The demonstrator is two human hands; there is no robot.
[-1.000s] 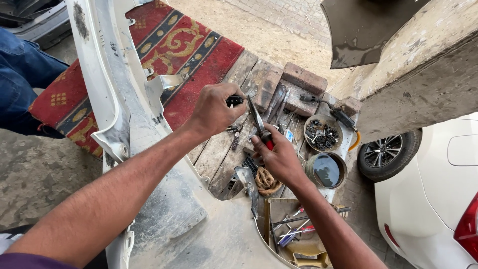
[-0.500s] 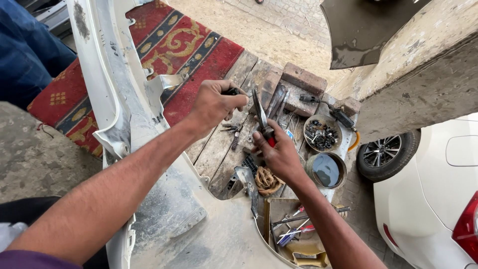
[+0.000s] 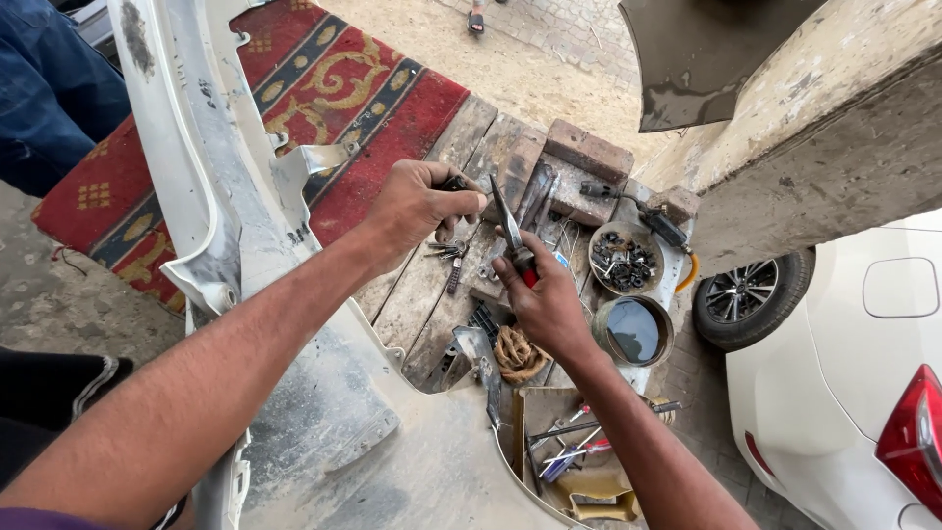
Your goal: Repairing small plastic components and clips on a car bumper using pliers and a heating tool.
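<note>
My left hand (image 3: 417,208) is closed around a small dark part (image 3: 456,184), held above a wooden board. My right hand (image 3: 545,299) grips a pair of pliers (image 3: 512,234) with red handles, their jaws pointing up toward the dark part. Both hands hover over the wooden planks (image 3: 442,265), close together. A white car bumper (image 3: 226,236) runs under my left forearm.
A red patterned rug (image 3: 334,98) lies beyond the bumper. A bowl of dark bolts (image 3: 624,258), a round tin (image 3: 634,331), a coil of twine (image 3: 516,353) and a tray of screwdrivers (image 3: 569,456) lie below. A white car (image 3: 844,363) stands right. A person in blue trousers (image 3: 49,88) is at upper left.
The view has shifted slightly. My left hand moved a little left and lower with the dark part; the pliers stay in my right hand. The person in blue shifted at upper left.
</note>
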